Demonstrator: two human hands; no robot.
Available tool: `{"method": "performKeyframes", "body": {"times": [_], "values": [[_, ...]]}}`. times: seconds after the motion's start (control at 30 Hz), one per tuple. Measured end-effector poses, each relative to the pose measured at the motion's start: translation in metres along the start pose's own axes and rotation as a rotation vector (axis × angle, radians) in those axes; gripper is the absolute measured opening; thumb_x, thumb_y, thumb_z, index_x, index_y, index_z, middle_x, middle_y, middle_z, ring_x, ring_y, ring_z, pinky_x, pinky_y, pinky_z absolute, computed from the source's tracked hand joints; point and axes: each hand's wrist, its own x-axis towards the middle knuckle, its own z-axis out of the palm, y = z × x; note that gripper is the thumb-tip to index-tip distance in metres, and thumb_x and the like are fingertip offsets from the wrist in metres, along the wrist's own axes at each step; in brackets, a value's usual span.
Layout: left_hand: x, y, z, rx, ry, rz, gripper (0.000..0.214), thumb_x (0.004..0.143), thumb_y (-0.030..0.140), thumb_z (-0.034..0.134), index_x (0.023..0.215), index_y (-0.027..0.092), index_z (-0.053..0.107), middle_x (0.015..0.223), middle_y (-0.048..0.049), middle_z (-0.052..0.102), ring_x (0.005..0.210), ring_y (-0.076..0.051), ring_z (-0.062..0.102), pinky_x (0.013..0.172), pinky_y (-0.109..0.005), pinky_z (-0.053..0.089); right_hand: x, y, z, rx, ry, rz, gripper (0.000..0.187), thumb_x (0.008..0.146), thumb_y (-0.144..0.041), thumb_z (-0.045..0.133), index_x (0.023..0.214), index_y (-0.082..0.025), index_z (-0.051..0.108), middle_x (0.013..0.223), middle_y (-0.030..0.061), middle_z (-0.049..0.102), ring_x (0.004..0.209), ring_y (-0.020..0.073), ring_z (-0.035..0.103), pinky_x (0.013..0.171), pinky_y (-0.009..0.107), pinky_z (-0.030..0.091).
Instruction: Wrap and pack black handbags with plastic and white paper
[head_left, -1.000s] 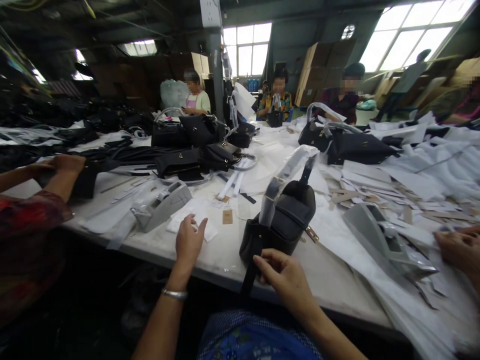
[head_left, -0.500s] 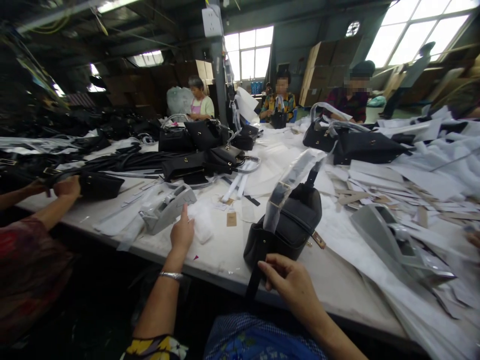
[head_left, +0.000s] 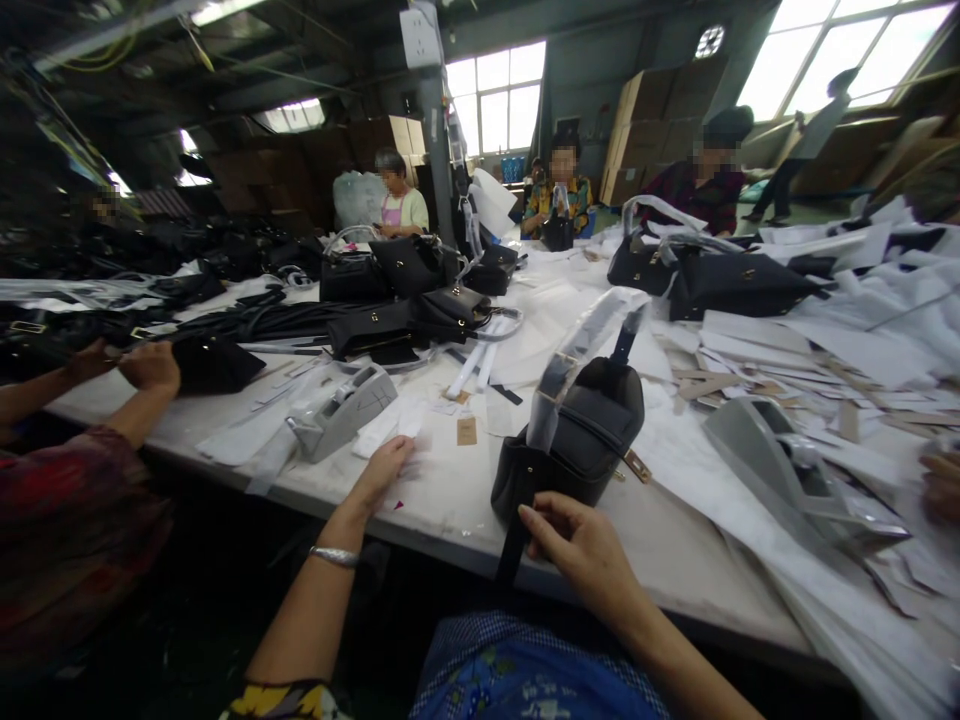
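One right hand [head_left: 581,545] on black handbag [head_left: 577,440] strap (left hand [head_left: 386,470] motion-blurred)

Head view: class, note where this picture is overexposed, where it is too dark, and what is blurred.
In the head view the windows are blown out to white, the far left of the room is nearly black, the left hand is smeared by motion, and the right hand and the black bag are sharp.

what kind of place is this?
Likely a handbag factory's finishing or packing floor: black handbags piled along a long shared table, tape dispensers on it, cardboard cartons stacked by the windows, and the right hand holding one handbag.
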Motion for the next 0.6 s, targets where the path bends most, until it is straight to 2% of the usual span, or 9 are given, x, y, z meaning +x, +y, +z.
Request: {"method": "performKeyframes", "body": {"times": [0.13, 0.23, 0.33, 0.43, 0.5, 0.6], "values": [[-0.002, 0.007, -0.012, -0.253, -0.144, -0.075, 0.023, 0.092, 0.027, 0.060, 0.111, 0.016, 0.065, 0.126, -0.0142, 0.065, 0.118, -0.027, 0.061, 0.095, -0.049, 0.055, 0.001, 0.005, 0.001, 0.018, 0.005, -0.008, 0.032, 0.091, -0.049, 0.060, 0.082, -0.018, 0.064, 0.062, -0.0007, 0.065, 0.060, 0.0151, 0.065, 0.060, 0.024, 0.045], [-0.003, 0.010, -0.017, -0.388, -0.189, -0.078, 0.025, 0.095, 0.024, 0.053, 0.118, 0.018, 0.062, 0.141, -0.0139, 0.056, 0.131, -0.029, 0.051, 0.102, -0.056, 0.049, 0.001, 0.006, 0.001, 0.020, 0.000, -0.008, 0.032, 0.091, -0.049, 0.060, 0.082, -0.018, 0.063, 0.062, -0.0004, 0.066, 0.060, 0.0154, 0.065, 0.061, 0.024, 0.045], [-0.001, 0.009, -0.016, -0.480, -0.201, -0.080, 0.023, 0.097, 0.023, 0.052, 0.117, 0.019, 0.062, 0.148, -0.0128, 0.049, 0.135, -0.030, 0.048, 0.104, -0.060, 0.046, 0.001, 0.005, 0.000, 0.012, -0.014, -0.010, 0.031, 0.091, -0.047, 0.060, 0.081, -0.018, 0.063, 0.061, 0.0002, 0.067, 0.061, 0.0156, 0.065, 0.061, 0.024, 0.045], [0.002, 0.007, -0.014, -0.538, -0.171, -0.100, 0.018, 0.098, 0.023, 0.050, 0.109, 0.017, 0.063, 0.143, -0.0163, 0.053, 0.131, -0.033, 0.052, 0.100, -0.064, 0.048, 0.001, 0.003, -0.001, 0.021, -0.012, -0.013, 0.030, 0.090, -0.047, 0.060, 0.081, -0.018, 0.063, 0.061, 0.0003, 0.068, 0.061, 0.0157, 0.064, 0.060, 0.024, 0.044], [0.005, 0.006, -0.013, -0.557, -0.124, -0.100, 0.018, 0.098, 0.022, 0.048, 0.105, 0.015, 0.063, 0.138, -0.0176, 0.056, 0.125, -0.033, 0.057, 0.096, -0.062, 0.052, 0.001, 0.003, -0.001, 0.022, -0.010, -0.018, 0.030, 0.091, -0.046, 0.059, 0.082, -0.018, 0.063, 0.061, 0.0002, 0.068, 0.061, 0.0156, 0.064, 0.059, 0.024, 0.043], [0.013, 0.007, -0.010, -0.562, -0.001, -0.050, 0.020, 0.100, 0.019, 0.045, 0.107, 0.013, 0.063, 0.130, -0.0142, 0.062, 0.114, -0.025, 0.064, 0.089, -0.044, 0.059, 0.002, 0.003, 0.000, 0.013, -0.003, -0.021, 0.030, 0.091, -0.046, 0.059, 0.081, -0.018, 0.062, 0.060, 0.0003, 0.068, 0.060, 0.0155, 0.064, 0.059, 0.025, 0.043]]}}
